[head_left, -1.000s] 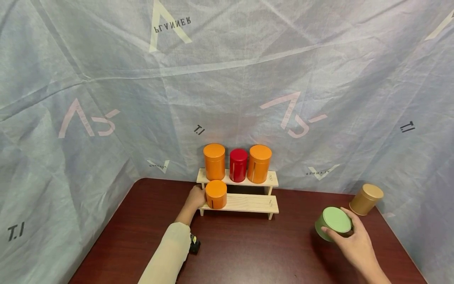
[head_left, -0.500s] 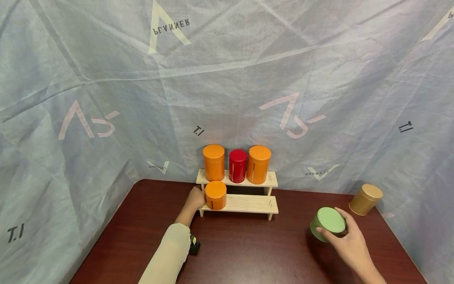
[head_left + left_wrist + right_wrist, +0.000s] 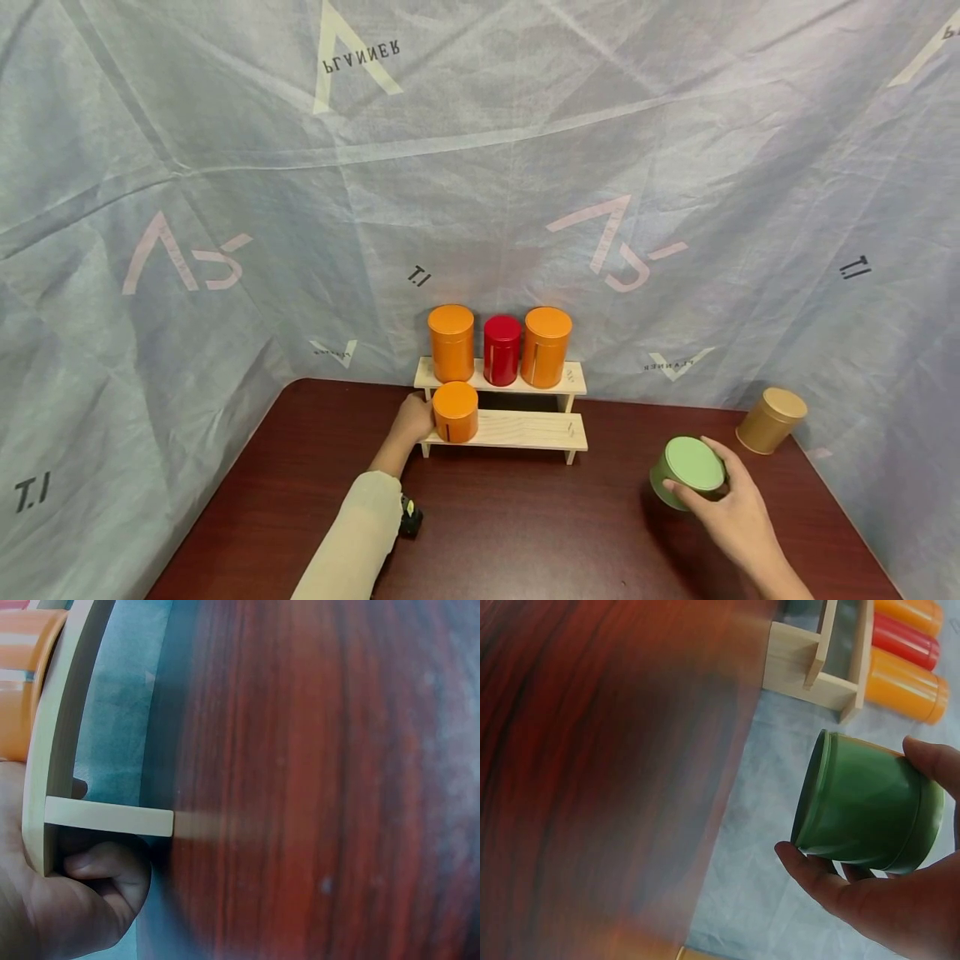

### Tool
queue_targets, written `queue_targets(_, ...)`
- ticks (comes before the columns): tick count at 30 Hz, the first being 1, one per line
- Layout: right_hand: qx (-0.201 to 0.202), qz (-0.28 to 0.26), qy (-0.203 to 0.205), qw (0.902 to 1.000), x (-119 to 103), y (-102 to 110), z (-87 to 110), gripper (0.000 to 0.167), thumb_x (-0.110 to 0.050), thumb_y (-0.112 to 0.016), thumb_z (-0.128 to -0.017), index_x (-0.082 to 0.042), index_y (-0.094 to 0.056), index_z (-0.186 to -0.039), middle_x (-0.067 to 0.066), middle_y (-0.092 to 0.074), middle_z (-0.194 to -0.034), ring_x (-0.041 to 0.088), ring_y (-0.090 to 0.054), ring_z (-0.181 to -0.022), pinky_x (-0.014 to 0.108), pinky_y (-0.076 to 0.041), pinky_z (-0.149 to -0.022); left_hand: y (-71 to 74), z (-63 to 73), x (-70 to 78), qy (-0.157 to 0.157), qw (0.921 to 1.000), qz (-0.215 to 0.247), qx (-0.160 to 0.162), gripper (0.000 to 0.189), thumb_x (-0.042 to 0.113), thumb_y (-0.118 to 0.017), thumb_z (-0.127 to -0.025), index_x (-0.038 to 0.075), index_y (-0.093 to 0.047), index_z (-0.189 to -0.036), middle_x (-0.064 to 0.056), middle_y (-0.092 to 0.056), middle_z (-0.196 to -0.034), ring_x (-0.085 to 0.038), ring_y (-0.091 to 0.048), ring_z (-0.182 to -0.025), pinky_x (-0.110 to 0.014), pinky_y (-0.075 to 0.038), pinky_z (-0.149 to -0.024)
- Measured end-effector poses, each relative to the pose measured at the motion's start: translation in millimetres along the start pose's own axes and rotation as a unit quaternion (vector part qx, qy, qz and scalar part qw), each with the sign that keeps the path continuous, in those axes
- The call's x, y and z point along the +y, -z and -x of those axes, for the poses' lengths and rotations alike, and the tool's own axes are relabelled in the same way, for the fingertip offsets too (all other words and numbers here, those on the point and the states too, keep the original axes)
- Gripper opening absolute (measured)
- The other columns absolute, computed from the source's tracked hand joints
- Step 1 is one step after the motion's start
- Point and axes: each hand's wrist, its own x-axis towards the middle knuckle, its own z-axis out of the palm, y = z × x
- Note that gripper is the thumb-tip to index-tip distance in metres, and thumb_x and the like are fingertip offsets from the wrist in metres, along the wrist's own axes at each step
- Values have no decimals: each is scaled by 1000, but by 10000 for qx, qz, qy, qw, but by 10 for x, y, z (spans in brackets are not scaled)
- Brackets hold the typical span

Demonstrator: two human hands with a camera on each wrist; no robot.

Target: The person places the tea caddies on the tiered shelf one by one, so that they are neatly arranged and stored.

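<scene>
My right hand [image 3: 738, 521] grips a short green tin [image 3: 693, 467] round its side, thumb on the near side, and carries it above the table at the right. The right wrist view shows the green tin [image 3: 870, 802] from its underside edge, between thumb and fingers. At the left end of a two-step wooden stand [image 3: 517, 427], my left hand [image 3: 414, 418] holds the lower step. Its fingers [image 3: 112, 874] curl under the board beside a leg in the left wrist view. A short orange tin [image 3: 456, 412] stands on that step, right beside this hand.
On the upper step stand a tall orange tin [image 3: 452, 343], a red tin [image 3: 502, 350] and another tall orange tin [image 3: 547, 347]. A gold tin [image 3: 771, 421] stands at the table's [image 3: 525, 533] back right. Grey cloth [image 3: 510, 167] hangs behind.
My right hand has moved a little to the left with the green tin. The left hand keeps its grip on the stand, and the other tins stay where they were.
</scene>
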Motion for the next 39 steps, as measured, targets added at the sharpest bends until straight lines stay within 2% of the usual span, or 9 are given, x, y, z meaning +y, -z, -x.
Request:
queue_targets(5,-26,8,9,10000,-10,-1,-3,92,-36,-89,-87,-5,-40,-158,24,-56,-141,-16,-51,-89,18,-50,-69,-2,-11,-7,15,10000,-43,26,44,34,-46,-110,-5,-65,-119,-1,-48,-67,-17,-45,-58,-30,-40,-57)
queue_targets(12,-107,-20,-54,9999,-18,-7,10,93,-37,-88,-87,-5,-38,-159,24,-55,-143,-16,-51,-89,18,-51,-70,9,-4,3,16,10000,13,13,46,36,-46,-110,-4,-64,-123,-1,-48,-67,-16,-45,-58,-29,-39,-56)
queue_targets(27,-232,1,-86,9997,-69,-68,7,93,-41,-88,-87,-10,-39,-159,21,-56,-144,-13,-53,-90,21,-52,-71,-9,-17,-26,-52,10000,-6,31,43,34,-46,-110,-3,-65,-120,0,-46,-66,-17,-44,-59,-30,-40,-58)
queue_targets(35,-246,-64,28,9997,-137,-131,-3,91,-40,-88,-87,-12,-40,-159,20,-58,-143,-9,-57,-90,21,-52,-72,4,9,-7,-77,9999,-67,41,44,33,-44,-111,-4,-64,-125,-1,-47,-69,-18,-47,-62,-30,-41,-61)
queue_targets(39,-321,-86,12,9994,-165,-156,-4,91,-41,-88,-87,-14,-39,-160,19,-58,-144,-10,-57,-92,21,-52,-73,11,12,5,-60,9999,-105,53,47,33,-45,-111,-5,-62,-131,-8,-54,-80,-22,-52,-69,-33,-45,-68)
